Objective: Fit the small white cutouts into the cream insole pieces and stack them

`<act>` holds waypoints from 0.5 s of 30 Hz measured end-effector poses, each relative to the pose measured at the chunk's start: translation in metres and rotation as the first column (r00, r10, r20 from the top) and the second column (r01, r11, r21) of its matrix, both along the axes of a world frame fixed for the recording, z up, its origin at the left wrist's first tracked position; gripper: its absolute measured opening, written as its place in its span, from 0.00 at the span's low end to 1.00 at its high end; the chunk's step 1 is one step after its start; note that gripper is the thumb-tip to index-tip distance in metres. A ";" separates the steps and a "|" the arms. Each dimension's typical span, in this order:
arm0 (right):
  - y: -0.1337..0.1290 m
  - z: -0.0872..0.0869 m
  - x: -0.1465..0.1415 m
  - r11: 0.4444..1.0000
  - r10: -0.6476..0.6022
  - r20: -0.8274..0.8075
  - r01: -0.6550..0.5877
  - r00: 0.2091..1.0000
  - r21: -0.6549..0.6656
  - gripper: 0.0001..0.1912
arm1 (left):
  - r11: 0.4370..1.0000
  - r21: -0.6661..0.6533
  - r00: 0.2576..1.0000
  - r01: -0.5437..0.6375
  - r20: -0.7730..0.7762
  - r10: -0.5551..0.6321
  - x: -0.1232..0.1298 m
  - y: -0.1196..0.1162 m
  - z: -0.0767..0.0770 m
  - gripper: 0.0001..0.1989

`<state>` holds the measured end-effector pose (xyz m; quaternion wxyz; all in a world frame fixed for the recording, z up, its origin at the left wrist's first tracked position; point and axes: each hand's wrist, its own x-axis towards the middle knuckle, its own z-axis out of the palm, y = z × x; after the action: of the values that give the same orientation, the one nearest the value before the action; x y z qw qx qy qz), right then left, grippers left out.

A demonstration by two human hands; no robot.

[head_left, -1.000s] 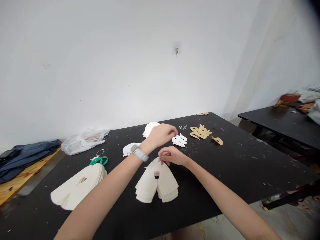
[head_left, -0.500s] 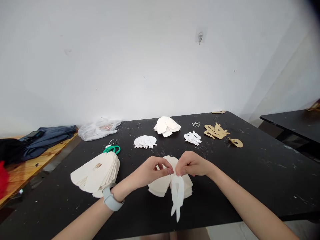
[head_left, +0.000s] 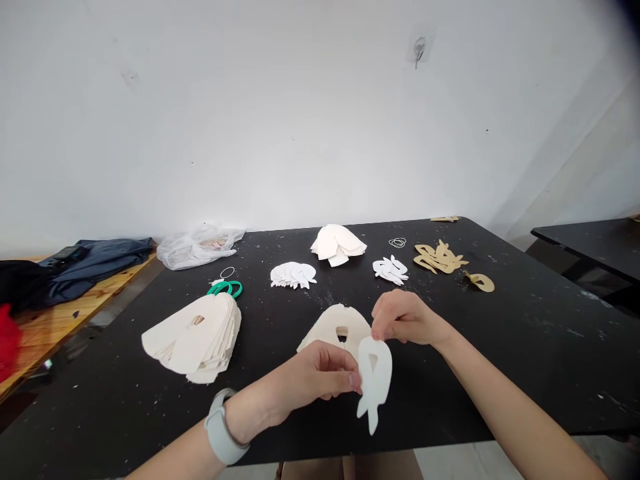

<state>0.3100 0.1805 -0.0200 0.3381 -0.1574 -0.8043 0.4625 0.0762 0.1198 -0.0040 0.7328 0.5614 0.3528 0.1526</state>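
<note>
A black work surface (head_left: 505, 380), flecked with pale specks, stands before a white wall (head_left: 280, 120). A second black table (head_left: 590, 243) is cut off at the right of the view. At the left, a wooden bench (head_left: 107, 283) carries a dark blue garment (head_left: 100, 267), a black cloth (head_left: 20, 283) and a red cloth (head_left: 7, 340), the last cut off by the frame.

The right hand (head_left: 407, 319) is closed to a pinch on the top of a white paper cutout (head_left: 377, 380), which is held up, tilted, and shows a small triangular hole. The left hand (head_left: 315, 377), with a grey-strapped watch (head_left: 220, 427) on its wrist, is half curled, its fingertips (head_left: 353, 380) against the cutout's left edge. Its thumb is hidden, so a grip cannot be confirmed.

A cream paper stack (head_left: 333, 327) lies just behind the hands, partly covered by them and the cutout. Farther left lies a larger cream stack (head_left: 195, 340), touching green-handled scissors (head_left: 225, 289), whose blades are hidden. A translucent plastic bag (head_left: 200, 247) lies beyond the surface's far edge, its contents hard to make out. Along the far side are white cutouts (head_left: 293, 275), tan cutouts (head_left: 440, 259) and thin loops (head_left: 397, 243).
</note>
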 end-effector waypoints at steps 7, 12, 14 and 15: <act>0.005 0.002 0.013 0.951 0.069 0.130 -0.026 0.989 -0.309 0.12 | 0.963 0.225 0.986 -0.146 -0.040 0.159 -0.006 0.003 -0.014 0.15; 0.019 0.009 0.021 0.851 0.238 0.130 -0.142 0.962 -0.506 0.26 | 0.829 0.544 0.938 -0.130 -0.203 0.281 -0.017 0.008 -0.014 0.11; 0.016 0.012 0.015 0.874 0.086 0.187 0.016 0.979 -0.486 0.20 | 0.745 0.646 0.914 -0.166 -0.184 0.363 -0.021 0.009 -0.013 0.08; 0.012 0.013 0.010 0.877 -0.019 0.226 0.124 0.974 -0.463 0.17 | 0.705 0.684 0.901 -0.186 -0.166 0.400 -0.023 0.008 -0.013 0.08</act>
<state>0.3200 0.1924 -0.0075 0.2175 -0.3141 -0.6918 0.6127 0.0535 0.1280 -0.0167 0.3931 0.7333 0.4704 0.2940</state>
